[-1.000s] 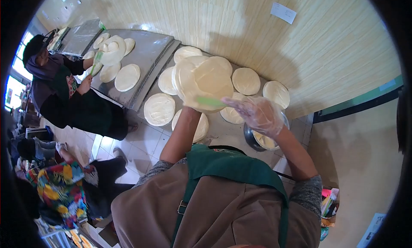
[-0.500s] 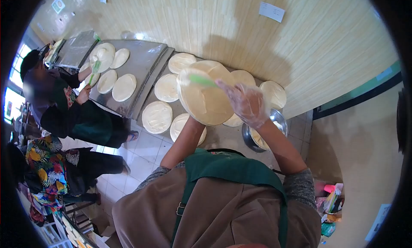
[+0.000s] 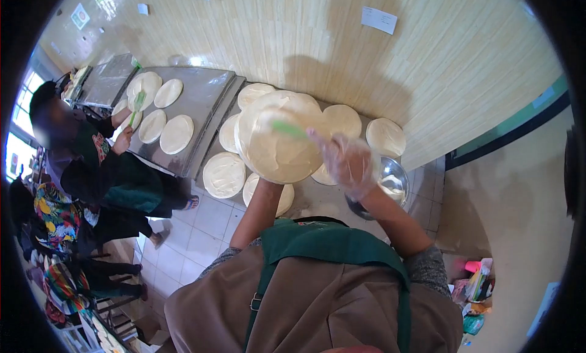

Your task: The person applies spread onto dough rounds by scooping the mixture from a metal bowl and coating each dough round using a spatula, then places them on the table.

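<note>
My left hand (image 3: 273,187) holds up a large flat pale round (image 3: 282,158) from beneath; its fingers are hidden under it. Creamy spread coats the top of this round in ridges and swirls. In a clear plastic glove, my right hand (image 3: 351,167) is closed on a green spatula (image 3: 288,129). The spatula's blade, blurred by motion, lies over the upper middle of the round. Just below and right of the right hand stands a metal bowl (image 3: 395,165) with pale cream in it, partly covered by the forearm.
Several smaller coated rounds (image 3: 224,175) lie on the metal table (image 3: 305,197) around the held one, one (image 3: 386,137) at the far right. Left of it, a co-worker (image 3: 104,151) works with a green spatula (image 3: 138,103) at another table (image 3: 204,87). A wall (image 3: 256,36) rises behind.
The held round has shifted left and slightly down, covering more of a round on the table. My right hand has moved a little right and down, still with the spatula. Another person shows at lower left.
</note>
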A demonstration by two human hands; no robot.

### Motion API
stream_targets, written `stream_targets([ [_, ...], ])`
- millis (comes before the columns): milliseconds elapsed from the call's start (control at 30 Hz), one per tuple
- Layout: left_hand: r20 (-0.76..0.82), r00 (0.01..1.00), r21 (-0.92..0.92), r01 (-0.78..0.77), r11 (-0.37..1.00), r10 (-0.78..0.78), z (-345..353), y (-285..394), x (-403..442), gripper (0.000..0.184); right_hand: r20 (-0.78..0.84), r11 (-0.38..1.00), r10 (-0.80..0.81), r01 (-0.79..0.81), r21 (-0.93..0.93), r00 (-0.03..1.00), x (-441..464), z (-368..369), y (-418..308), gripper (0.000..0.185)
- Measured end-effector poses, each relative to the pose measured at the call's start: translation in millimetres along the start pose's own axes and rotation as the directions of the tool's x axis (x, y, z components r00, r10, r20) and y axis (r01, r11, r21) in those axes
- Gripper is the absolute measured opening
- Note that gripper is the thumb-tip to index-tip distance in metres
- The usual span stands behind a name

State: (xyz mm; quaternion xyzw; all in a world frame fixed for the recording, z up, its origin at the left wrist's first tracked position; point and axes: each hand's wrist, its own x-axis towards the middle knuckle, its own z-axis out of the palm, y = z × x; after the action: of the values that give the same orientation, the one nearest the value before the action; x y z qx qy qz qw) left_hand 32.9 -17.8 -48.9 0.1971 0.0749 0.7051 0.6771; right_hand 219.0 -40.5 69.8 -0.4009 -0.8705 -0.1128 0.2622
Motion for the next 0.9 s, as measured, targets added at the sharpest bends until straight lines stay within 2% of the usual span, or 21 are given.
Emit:
stream_targets([
  [67,-0.008,1.0,0.014,0.002,1.0,-0.002,7,-2,-5,0.063,-0.019,0.977,0.097,-0.099,-0.189,0.995,13,17,23,0.047],
  [167,-0.013,1.0,0.038,-0.004,0.999,0.004,13,-1,-13,0.063,0.043,0.959,0.212,-0.199,-0.203,0.976,30,16,64,0.043],
  [200,-0.012,1.0,0.048,-0.005,0.999,0.005,13,1,-15,0.063,0.049,0.962,0.253,-0.257,0.096,0.966,29,20,79,0.039],
  [233,-0.013,1.0,0.058,-0.009,0.998,0.01,15,4,-18,0.063,0.065,0.876,0.287,-0.29,0.386,0.956,27,28,92,0.036],
  [267,-0.012,1.0,0.06,-0.016,0.998,0.016,14,6,-19,0.063,0.091,0.71,0.312,-0.296,0.639,0.946,23,34,101,0.034],
  [367,-0.01,1.0,0.056,-0.027,0.998,0.028,14,12,-21,0.063,0.175,0.734,0.173,-0.245,0.633,0.969,26,-9,75,0.03],
  [433,-0.008,0.999,0.055,-0.034,0.998,0.035,13,19,-20,0.063,0.059,0.938,0.107,-0.121,0.324,0.992,15,-7,76,0.03],
  [467,-0.009,0.999,0.056,-0.033,0.998,0.033,12,23,-19,0.063,0.012,0.987,0.059,-0.06,0.147,0.998,11,-5,79,0.03],
  [500,-0.008,0.999,0.053,-0.035,0.998,0.035,10,28,-18,0.063,0.145,0.977,0.17,-0.186,0.102,0.975,8,-11,84,0.029],
  [567,-0.007,0.999,0.043,-0.038,0.998,0.038,8,35,-14,0.063,0.383,0.916,0.384,-0.4,-0.04,0.84,8,-27,95,0.028],
  [667,0.0,1.0,0.03,-0.022,0.999,0.022,7,34,-10,0.063,0.254,0.792,0.359,-0.437,0.427,0.898,4,-28,98,0.029],
  [767,0.007,1.0,0.017,0.014,1.0,-0.014,8,20,-4,0.063,0.16,0.836,0.307,-0.346,0.425,0.938,-4,1,86,0.029],
  [867,0.014,0.998,-0.002,0.057,0.998,-0.057,9,7,0,0.063,0.132,0.872,0.291,-0.32,0.371,0.947,2,-6,42,0.03],
  [900,0.016,0.997,-0.006,0.069,0.998,-0.069,10,4,0,0.063,0.185,0.88,0.31,-0.355,0.315,0.933,11,-10,32,0.03],
])
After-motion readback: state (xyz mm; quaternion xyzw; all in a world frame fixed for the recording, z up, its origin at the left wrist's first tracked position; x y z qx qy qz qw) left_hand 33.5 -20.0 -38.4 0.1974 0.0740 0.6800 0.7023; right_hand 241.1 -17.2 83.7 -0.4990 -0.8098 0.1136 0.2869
